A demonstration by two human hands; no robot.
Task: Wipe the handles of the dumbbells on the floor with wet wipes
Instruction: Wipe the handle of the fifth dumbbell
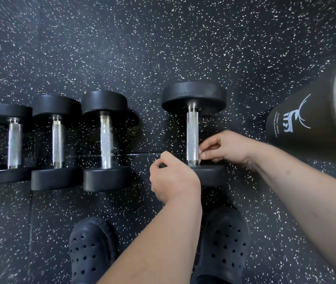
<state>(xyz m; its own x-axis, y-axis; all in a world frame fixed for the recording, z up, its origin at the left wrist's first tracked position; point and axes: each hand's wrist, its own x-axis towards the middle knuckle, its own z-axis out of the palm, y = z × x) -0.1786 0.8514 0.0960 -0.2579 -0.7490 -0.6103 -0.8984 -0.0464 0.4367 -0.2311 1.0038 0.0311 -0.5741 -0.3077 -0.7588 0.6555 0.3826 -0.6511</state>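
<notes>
Several black dumbbells with knurled steel handles lie in a row on the speckled floor. The rightmost dumbbell (192,130) lies apart from the others, and both my hands are at its near end. My right hand (224,148) has curled fingers, with fingertips and thumb pinching the right side of the handle just above the near head. My left hand (173,177) is curled into a loose fist over the left part of the near head and holds nothing I can see. No wet wipe is in sight.
Three more dumbbells (105,140) lie to the left, and another is cut off at the left edge. A large black cylinder with a white logo (306,124) lies at the right. My two black clogs (224,242) stand at the bottom, close to the rightmost dumbbell.
</notes>
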